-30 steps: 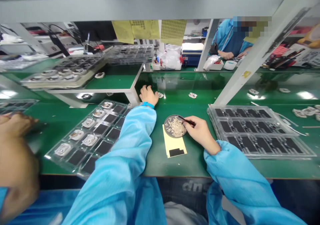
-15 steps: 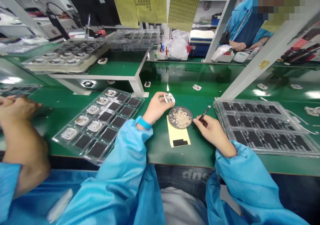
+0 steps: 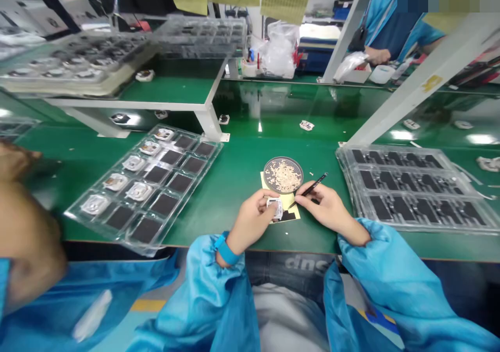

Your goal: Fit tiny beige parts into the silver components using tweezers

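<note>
Between the thumb and fingers of my left hand [image 3: 252, 217] is a small white plastic part [image 3: 275, 209], held over the lower end of a yellow sheet [image 3: 288, 202] with black patches on it. Pinched in my right hand [image 3: 326, 206] is a pair of black tweezers [image 3: 312, 186]; the tip points down at the sheet, close to the white part. Just beyond both hands stands a round dark dish [image 3: 266, 181] filled with tiny beige pieces, partly over the sheet's upper end.
On the left lies a clear tray [image 3: 172, 222] with white parts in some pockets. Stacked clear trays [image 3: 410, 188] sit on the right. A metal-legged shelf [image 3: 211, 123] and slanted post [image 3: 390, 86] rise behind. A neighbour's arm [image 3: 31, 227] rests at far left; another person [image 3: 398, 34] works opposite.
My left hand has come down toward me with the white part, from left of the dish to the yellow sheet. The tweezers' tip has shifted left to the sheet. The whole view has tilted slightly down.
</note>
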### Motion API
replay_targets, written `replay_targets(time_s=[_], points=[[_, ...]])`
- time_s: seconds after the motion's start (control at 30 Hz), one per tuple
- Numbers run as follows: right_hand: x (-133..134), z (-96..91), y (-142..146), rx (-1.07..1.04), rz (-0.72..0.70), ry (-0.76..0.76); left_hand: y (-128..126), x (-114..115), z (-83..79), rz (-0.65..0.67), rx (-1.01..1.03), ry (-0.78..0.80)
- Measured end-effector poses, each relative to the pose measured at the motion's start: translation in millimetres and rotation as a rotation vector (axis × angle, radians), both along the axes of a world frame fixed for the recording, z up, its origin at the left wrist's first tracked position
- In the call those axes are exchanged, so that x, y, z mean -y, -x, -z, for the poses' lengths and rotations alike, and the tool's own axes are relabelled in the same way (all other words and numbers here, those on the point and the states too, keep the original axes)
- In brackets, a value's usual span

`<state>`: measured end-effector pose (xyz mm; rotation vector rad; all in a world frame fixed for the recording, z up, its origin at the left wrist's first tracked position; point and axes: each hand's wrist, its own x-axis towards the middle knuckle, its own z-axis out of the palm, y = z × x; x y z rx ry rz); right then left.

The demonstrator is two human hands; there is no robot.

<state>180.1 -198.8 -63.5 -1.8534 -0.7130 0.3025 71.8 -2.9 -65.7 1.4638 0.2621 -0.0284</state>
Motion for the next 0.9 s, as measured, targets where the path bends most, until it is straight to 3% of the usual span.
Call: replay_targets(time_s=[0.17,0.27,0.37,0.53,0.9], points=[[1.6,-2.4,3.8,-0.007,-0.003,-0.017,3.7,-0.4,-2.6,0.022,-0.006,-0.115],[-1.4,-7.3,10.1,-0.021,0.008,-0.184,3.0,-1.1,-4.5,0.025,-0.018,-0.124],[-6.1,-12.0,15.2,0.114,-0.009,-0.303,2.0,-1.5,-3.8,0.027,-0.016,-0.135],[-9.5,-14.5,16.4,0.293,-0.054,-0.300,2.8,-1.4,-1.2,0.027,-0.003,-0.182],[-9.8,-14.0,16.4,0.336,-0.074,-0.260,1.8,-0.4,-0.2,0.019,0.008,-0.174]])
